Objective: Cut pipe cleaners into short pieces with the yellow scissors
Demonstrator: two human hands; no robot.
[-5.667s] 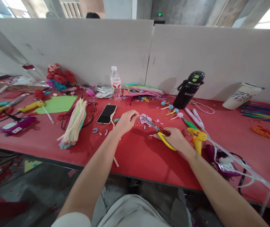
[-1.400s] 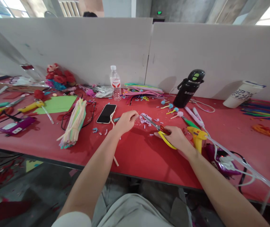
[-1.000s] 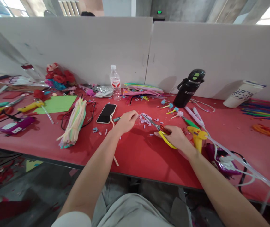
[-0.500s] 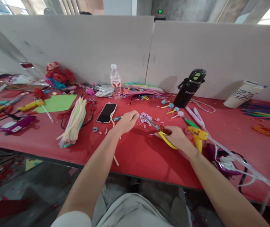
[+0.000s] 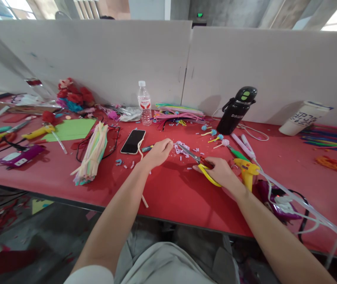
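Note:
My right hand grips a pair of scissors by its yellow and red handles, with the blades pointing left toward my other hand. Fingers closed in a pinch, my left hand is just left of the blade tips; whatever it pinches is too small or hidden to make out. Beside its fingertips, a small pile of lilac fuzzy cut bits lies on the red table. A cream pipe cleaner shows on both sides of my left forearm, its middle hidden.
A phone and a bundle of pale pipe cleaners lie left. A water bottle and black flask stand behind. Small pompom-tipped stems sit before the flask. At right is a yellow glue gun; a white partition rises behind.
Both hands stay in almost the same place. The scissor blades look slightly shifted at the lilac pile; little else differs.

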